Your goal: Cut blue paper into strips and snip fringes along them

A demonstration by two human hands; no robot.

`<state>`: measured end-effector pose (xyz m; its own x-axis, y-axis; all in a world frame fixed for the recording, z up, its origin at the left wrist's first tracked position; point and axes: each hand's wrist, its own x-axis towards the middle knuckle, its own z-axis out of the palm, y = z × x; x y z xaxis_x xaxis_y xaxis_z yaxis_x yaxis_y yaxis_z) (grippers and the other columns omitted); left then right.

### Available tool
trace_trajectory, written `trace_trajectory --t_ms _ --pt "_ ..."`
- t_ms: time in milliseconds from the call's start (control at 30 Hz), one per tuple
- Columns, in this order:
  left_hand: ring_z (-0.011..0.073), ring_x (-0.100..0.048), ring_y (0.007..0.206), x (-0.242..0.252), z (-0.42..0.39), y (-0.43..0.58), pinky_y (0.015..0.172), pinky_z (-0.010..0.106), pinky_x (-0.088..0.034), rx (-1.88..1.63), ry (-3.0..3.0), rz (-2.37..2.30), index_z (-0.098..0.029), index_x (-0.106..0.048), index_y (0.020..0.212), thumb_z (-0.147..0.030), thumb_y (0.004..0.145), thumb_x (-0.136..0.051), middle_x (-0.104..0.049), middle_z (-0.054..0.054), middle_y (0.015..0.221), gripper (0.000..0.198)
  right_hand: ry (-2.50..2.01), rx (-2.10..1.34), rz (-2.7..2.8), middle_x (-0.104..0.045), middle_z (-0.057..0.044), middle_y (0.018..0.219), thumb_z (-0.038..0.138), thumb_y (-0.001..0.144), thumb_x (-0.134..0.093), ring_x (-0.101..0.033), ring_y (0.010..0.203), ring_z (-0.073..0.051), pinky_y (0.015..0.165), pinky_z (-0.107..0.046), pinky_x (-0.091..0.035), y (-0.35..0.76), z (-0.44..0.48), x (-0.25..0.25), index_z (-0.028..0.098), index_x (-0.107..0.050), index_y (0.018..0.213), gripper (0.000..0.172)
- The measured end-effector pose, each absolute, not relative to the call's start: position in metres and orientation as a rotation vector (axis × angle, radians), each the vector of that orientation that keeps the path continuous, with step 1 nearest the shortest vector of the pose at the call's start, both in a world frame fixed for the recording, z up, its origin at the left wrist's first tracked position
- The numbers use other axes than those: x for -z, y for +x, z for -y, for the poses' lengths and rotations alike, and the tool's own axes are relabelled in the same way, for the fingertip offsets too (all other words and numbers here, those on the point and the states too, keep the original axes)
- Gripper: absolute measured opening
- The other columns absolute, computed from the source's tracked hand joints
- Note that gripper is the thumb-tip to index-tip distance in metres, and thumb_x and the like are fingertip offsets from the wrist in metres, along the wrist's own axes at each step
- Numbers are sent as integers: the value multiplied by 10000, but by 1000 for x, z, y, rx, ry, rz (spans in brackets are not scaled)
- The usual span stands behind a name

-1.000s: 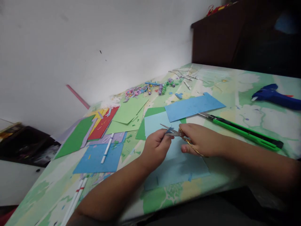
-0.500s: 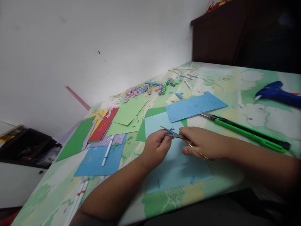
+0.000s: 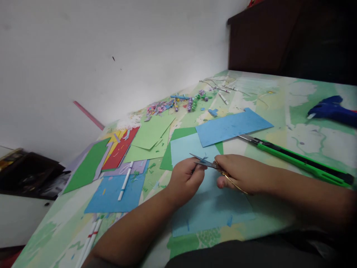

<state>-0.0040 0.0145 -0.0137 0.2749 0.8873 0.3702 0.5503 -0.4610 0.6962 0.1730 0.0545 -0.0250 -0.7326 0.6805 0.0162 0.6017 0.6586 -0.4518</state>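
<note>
1. We see a white wall point(image 3: 139, 44) at the far left, behind a flowery table point(image 3: 279, 91).
2. Our left hand point(image 3: 186, 182) has its fingers pinched together on a small, cut blue strip point(image 3: 205, 159), above the light blue paper point(image 3: 214, 208).
3. Our right hand point(image 3: 240, 173) has its fingers partly curled around the gold scissors point(image 3: 211, 163), blades a little open by the strip.
4. A green knife point(image 3: 304, 163) lies to the right.

One left hand point(image 3: 184, 182), one right hand point(image 3: 241, 172); one pair of scissors point(image 3: 211, 164), one small blue paper piece point(image 3: 204, 159), one green cutter point(image 3: 302, 162), one blue glue gun point(image 3: 330, 108). Two mid-blue sheets point(image 3: 234, 127), two dark green sheets point(image 3: 87, 163), one red sheet point(image 3: 120, 150). Three white sticks point(image 3: 125, 181) at left; farther ones point(image 3: 223, 98) overlap, uncountable.
</note>
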Motion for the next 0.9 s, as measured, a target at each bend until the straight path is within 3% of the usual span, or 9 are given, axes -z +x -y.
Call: trace_trajectory --t_ms 500,900 --pt "95 -499 579 14 -13 -4 535 217 -380 -1003 1898 -1296 -148 -575 679 -223 787 -406 -570 11 640 215 -1129 -379 2759 -599 -93 685 610 751 -392 -566 630 -234 493 -268 -295 172 -53 20 143 -507 792 483" --pt "52 -360 450 16 -15 -6 463 202 -306 -997 1673 -1222 -151 -575 670 -231 777 -442 -431 -45 506 189 -1191 -198 2752 -626 -119 682 617 726 -434 -596 655 -264 501 -281 -323 170 -54 22 120 -529 771 508"
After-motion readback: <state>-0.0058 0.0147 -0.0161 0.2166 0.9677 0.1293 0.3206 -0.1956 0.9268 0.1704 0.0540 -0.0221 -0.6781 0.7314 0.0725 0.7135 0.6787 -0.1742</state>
